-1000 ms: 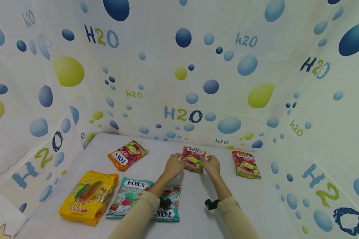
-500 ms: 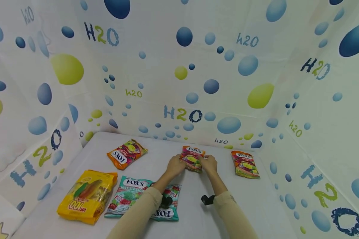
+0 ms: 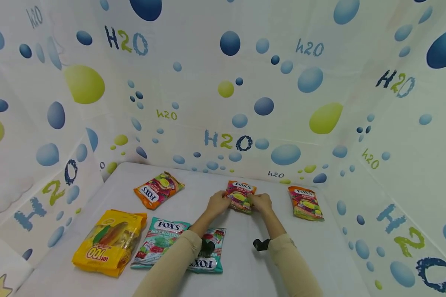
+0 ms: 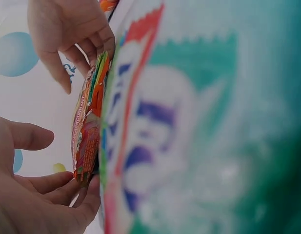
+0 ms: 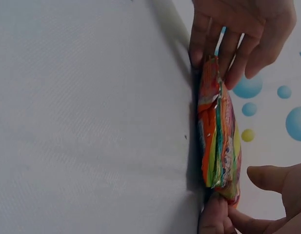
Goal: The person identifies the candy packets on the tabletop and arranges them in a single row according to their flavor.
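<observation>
Your left hand (image 3: 216, 204) curls its fingers (image 4: 67, 187) around the near-left edge of the orange candy bag (image 3: 240, 195), and your right hand (image 3: 261, 203) pinches the opposite edge, probably to square the bag on the white table (image 3: 312, 247). It lies at twelve o'clock from you, toward the back wall. A matching bag (image 3: 305, 202) sits at two o'clock, another orange bag (image 3: 157, 189) at ten, and the teal mint bag (image 3: 160, 242) and yellow bag (image 3: 109, 240) at eight.
</observation>
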The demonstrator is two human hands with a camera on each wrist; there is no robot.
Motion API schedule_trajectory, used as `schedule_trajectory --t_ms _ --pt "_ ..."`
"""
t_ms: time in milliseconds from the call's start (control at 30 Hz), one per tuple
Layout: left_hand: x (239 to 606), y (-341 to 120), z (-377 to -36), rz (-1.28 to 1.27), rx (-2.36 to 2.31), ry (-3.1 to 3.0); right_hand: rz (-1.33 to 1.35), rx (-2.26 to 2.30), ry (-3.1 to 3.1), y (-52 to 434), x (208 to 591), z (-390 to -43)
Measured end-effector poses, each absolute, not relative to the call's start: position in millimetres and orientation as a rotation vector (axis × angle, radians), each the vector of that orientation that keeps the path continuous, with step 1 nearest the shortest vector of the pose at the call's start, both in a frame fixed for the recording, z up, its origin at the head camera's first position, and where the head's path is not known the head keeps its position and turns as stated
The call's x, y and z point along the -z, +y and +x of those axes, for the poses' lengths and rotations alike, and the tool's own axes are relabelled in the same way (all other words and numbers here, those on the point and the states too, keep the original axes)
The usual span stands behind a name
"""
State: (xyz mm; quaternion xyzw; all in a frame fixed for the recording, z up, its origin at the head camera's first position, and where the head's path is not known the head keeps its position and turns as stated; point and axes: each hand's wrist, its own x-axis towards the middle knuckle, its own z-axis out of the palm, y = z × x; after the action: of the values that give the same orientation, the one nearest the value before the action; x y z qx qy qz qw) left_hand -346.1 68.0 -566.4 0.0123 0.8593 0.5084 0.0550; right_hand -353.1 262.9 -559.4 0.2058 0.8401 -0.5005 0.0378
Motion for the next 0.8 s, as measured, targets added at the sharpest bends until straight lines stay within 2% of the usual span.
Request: schedule_trajectory --t_ms 800 --pt "563 62 -343 0.043 -1.665 2.526 0.715 1.777 2.483 267 574 -358"
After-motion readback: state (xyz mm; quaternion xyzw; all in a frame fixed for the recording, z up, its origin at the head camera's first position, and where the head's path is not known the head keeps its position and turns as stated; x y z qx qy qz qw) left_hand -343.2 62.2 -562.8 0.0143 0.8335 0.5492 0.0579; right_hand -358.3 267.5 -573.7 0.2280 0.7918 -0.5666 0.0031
